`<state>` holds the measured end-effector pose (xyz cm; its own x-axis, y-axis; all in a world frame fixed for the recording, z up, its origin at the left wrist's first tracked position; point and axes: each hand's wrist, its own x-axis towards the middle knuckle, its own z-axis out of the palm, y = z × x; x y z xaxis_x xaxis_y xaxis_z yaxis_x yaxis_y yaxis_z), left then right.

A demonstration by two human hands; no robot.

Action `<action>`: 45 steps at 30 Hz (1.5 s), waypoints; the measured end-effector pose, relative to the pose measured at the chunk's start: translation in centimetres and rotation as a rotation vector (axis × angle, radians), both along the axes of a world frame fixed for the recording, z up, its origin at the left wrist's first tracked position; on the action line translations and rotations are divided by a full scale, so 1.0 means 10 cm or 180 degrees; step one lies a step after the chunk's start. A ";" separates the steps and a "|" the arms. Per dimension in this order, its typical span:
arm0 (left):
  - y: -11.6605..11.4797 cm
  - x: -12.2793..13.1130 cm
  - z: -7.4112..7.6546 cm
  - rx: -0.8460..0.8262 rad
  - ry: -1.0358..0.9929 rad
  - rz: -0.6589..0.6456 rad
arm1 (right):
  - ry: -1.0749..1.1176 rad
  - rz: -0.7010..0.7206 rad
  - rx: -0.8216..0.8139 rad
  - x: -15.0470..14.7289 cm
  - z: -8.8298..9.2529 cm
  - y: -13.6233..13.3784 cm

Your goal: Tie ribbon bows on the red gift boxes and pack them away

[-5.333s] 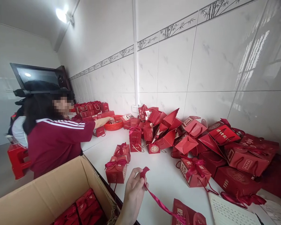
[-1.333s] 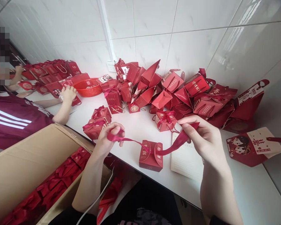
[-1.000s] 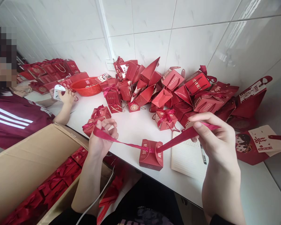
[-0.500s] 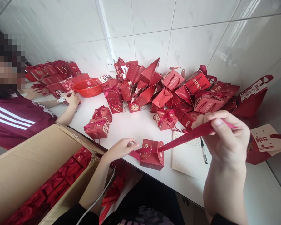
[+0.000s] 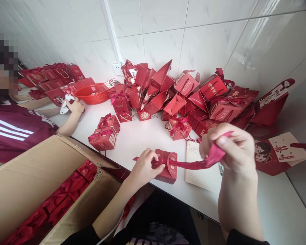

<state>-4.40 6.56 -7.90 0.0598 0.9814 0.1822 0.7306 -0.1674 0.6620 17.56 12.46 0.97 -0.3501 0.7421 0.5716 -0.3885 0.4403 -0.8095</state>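
A small red gift box [image 5: 167, 168] with two rounded top flaps stands near the front edge of the white table [image 5: 142, 136]. A red ribbon [image 5: 193, 165] runs through its flaps. My left hand [image 5: 145, 168] rests closed against the box's left flap, pinching the ribbon there. My right hand [image 5: 229, 148], raised to the right of the box, is closed on the ribbon's other end, which droops slack between hand and box.
A heap of red boxes and bags [image 5: 188, 95] lies along the tiled wall. Two ribbon-tied boxes [image 5: 104, 132] stand left of centre. A notebook [image 5: 201, 170] lies by the box. A cardboard carton [image 5: 40, 190] holds tied boxes. A person in a maroon shirt [image 5: 15, 129] works at left by a red basin [image 5: 93, 93].
My left hand moved right from the ribbon's free end onto the box's flap. My right hand came down and left, so the taut ribbon now hangs slack.
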 end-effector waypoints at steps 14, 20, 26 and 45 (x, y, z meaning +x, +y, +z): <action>0.00 -0.03 -0.06 0.0179 -0.1063 0.0652 | -0.3276 -0.0349 0.1201 -0.75 -0.54 0.25; 0.02 -0.03 -0.06 0.0343 -0.0864 0.0892 | -0.3198 -0.0156 0.1454 -0.83 -0.66 0.28; 0.04 -0.02 -0.06 0.0565 -0.0463 0.0913 | -0.3167 -0.0144 0.1392 -0.82 -0.66 0.28; -0.03 -0.07 0.01 0.0501 -0.0208 0.0698 | -0.3201 -0.0126 0.1248 -0.79 -0.60 0.27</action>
<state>-5.11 6.24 -7.84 -0.1679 0.9290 0.3299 0.7173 -0.1144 0.6873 9.63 15.16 -5.07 -0.7714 0.5911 0.2357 0.3960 0.7358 -0.5493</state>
